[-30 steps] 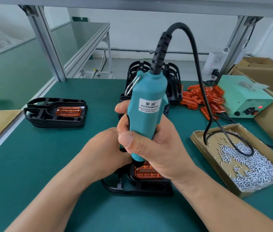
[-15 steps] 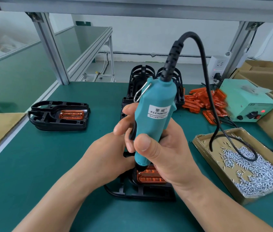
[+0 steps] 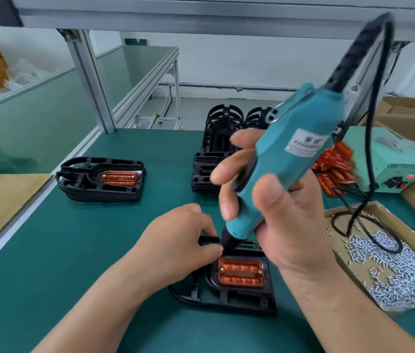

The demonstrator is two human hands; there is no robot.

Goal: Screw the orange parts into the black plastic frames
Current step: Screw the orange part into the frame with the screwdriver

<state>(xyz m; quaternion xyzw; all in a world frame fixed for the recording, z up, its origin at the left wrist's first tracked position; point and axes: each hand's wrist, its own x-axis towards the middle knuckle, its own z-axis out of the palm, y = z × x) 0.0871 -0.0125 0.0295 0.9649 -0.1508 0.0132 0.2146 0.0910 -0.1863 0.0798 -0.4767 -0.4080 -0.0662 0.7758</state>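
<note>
bench: green mat (image 3: 74,250) | frame: aluminium post (image 3: 92,80) | back: white wall (image 3: 226,64) | beyond: grey floor (image 3: 193,110)

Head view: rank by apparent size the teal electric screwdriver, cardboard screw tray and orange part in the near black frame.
1-2. Teal electric screwdriver and cardboard screw tray: look alike; screwdriver is nearer the camera, so unranked.
3. Orange part in the near black frame.

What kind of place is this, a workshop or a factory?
Probably a factory assembly bench: the right hand grips a corded electric screwdriver, a tray holds loose screws, and stacked black frames stand near a pile of orange parts.
</note>
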